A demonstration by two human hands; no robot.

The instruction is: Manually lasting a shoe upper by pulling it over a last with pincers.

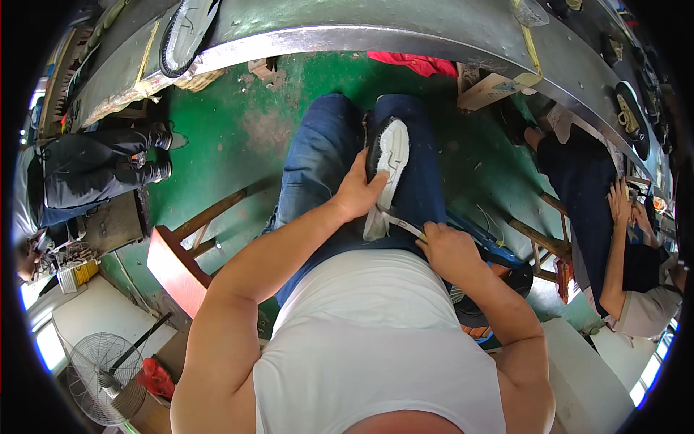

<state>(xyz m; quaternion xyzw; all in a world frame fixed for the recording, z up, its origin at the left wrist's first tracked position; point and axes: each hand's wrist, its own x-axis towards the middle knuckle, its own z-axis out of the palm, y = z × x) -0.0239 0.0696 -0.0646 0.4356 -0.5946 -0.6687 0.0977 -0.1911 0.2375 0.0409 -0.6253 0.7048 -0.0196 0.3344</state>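
A shoe (394, 153) with a white sole facing up and a dark upper lies across my thighs. My left hand (356, 192) is closed around its side, with the thumb over the sole. In my right hand (454, 254), at the near right of the shoe, is a thin, flat, pale-handled tool (406, 225). The tool's far end meets the near end of the sole; whether it is a brush or a blade I cannot tell. My right fingers are wrapped round the handle and hide part of it.
Beyond my knees runs a metal-edged workbench (332, 40), with another white-soled shoe (186, 36) at its left. A wooden stool (173, 267) stands at my left. Co-workers sit at far left (101, 170) and right (622, 267). A fan (105, 376) stands lower left. Red cloth (416, 64) lies under the bench.
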